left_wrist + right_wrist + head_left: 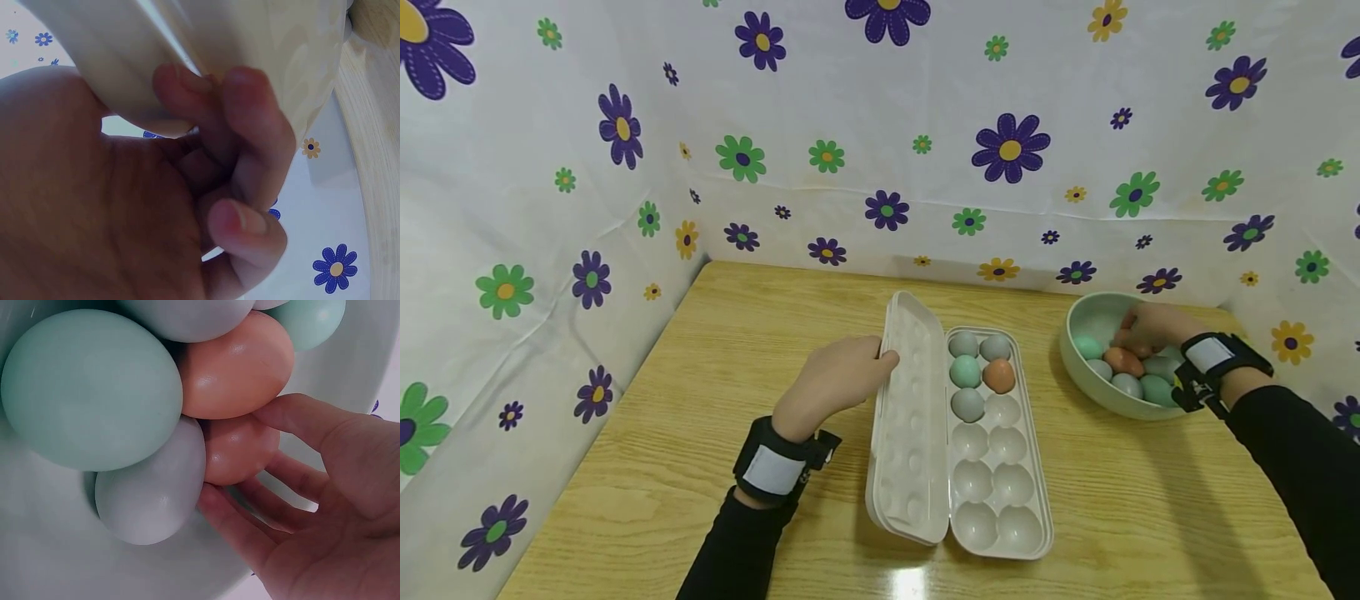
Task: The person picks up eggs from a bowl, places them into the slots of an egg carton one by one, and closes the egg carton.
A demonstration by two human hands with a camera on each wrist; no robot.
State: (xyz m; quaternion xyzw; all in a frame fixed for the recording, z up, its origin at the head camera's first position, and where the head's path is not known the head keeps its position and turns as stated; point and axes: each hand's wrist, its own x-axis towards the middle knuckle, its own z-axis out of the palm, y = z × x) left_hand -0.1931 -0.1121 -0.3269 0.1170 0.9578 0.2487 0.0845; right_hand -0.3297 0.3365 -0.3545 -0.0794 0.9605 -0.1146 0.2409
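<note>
My left hand grips the outer edge of the raised lid of a white egg carton, thumb over the rim; its curled fingers show in the left wrist view. In the far cups of the carton's tray sit several grey eggs, a green egg and a brown egg. Inside the pale green bowl, my right hand holds a brown egg between thumb and fingers. Another brown egg, a grey egg and a large green egg lie against it.
The carton stands on a wooden table, its lid leaning left from the hinge. The bowl is at the back right. A flower-patterned cloth hangs behind the table and along both sides.
</note>
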